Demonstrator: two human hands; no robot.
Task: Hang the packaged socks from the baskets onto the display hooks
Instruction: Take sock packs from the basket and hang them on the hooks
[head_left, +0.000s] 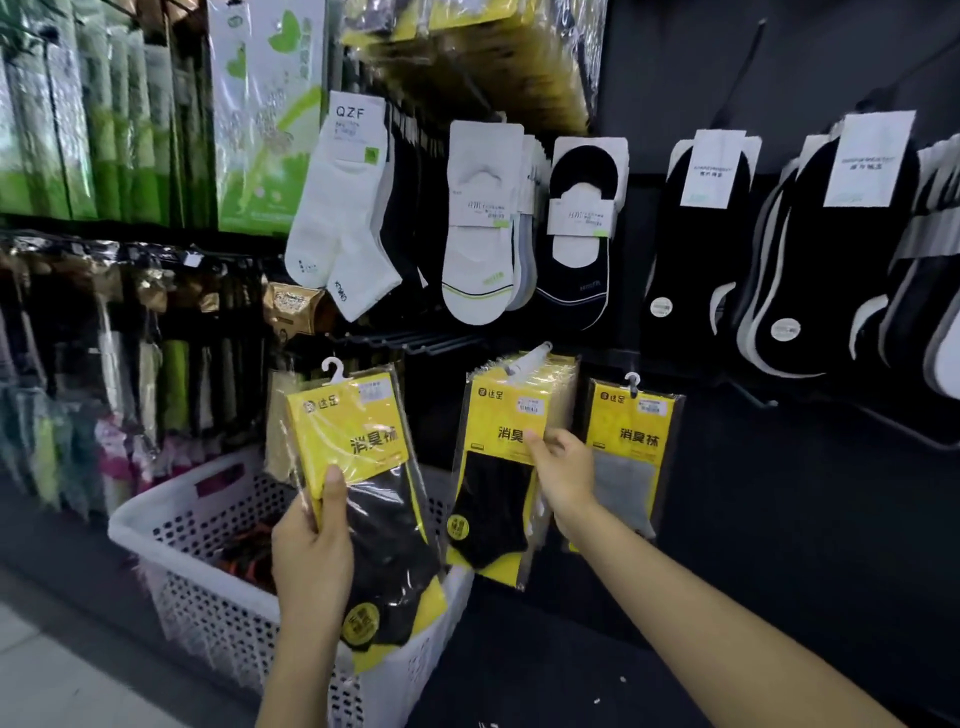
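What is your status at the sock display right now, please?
Left hand gripping a yellow sock pack above the white basket. Right hand touching the hung stack. Nothing blocking.

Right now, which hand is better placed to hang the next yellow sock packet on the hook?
Left. The left hand already holds a yellow packet, its hanger free on top. The right hand only steadies the hung stack.
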